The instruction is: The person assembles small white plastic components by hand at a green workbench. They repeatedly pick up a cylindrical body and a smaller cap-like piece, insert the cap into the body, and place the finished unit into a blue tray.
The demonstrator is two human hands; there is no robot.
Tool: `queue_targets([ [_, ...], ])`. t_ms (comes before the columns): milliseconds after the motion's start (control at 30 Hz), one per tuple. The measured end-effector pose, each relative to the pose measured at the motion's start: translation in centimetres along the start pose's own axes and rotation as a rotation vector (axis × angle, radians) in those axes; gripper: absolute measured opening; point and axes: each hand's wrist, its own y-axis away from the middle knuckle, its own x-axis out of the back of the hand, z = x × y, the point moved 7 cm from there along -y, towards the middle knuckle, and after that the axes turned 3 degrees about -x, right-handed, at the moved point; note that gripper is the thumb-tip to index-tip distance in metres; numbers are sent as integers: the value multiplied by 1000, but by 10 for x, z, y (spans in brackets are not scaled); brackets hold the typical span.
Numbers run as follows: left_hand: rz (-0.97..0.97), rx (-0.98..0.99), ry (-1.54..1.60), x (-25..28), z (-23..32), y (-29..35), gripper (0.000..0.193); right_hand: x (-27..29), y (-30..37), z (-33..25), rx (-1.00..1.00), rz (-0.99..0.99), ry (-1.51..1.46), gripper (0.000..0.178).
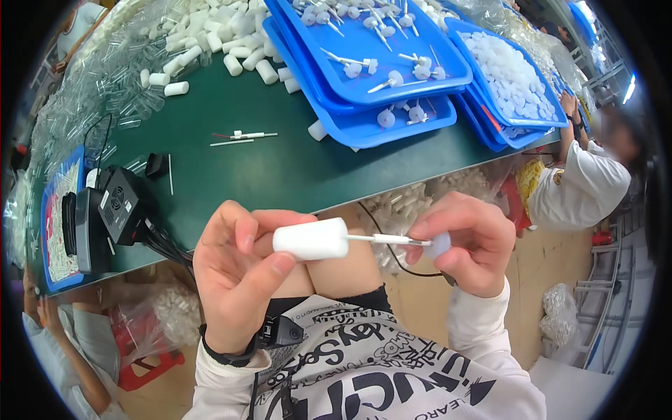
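At left, beyond the hands, a black device (124,199) stands on the green table (231,175). Left hand (234,276): thumb and fingers are parted by about the thickness of a white cylinder (313,239), which they grip at its left portion, the thumb against the near lower edge and the fingers along the far upper side; the right portion projects clear of the fingertips. The cylinder lies above the lap, just off the table's near edge, its long axis running left to right, the right end slightly raised. From that end a slender white rod (392,239) extends rightward, dipping gently, nearly in line with the cylinder; how far it reaches inside cannot be told. At the rod's right end sits a translucent round cap (439,245). Right hand (479,234): thumb and index finger are nearly closed, pinching the cap between their tips, with the rod pointing leftward from them.
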Motion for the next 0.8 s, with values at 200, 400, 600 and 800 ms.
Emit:
queue_targets([
  [200, -33, 14, -36, -6, -4, 2, 23, 0, -1, -12, 65, -102, 211, 21],
  [400, -50, 222, 14, -10, -18, 1, 20, -3, -2, -17, 71, -94, 400, 24],
  [600, -120, 345, 39, -7, -31, 5, 16, -4, 5, -12, 188, -29, 328, 27],
  [800, -85, 374, 113, -17, -36, 8, 14, -9, 2, 0, 178, -21, 173, 23],
])
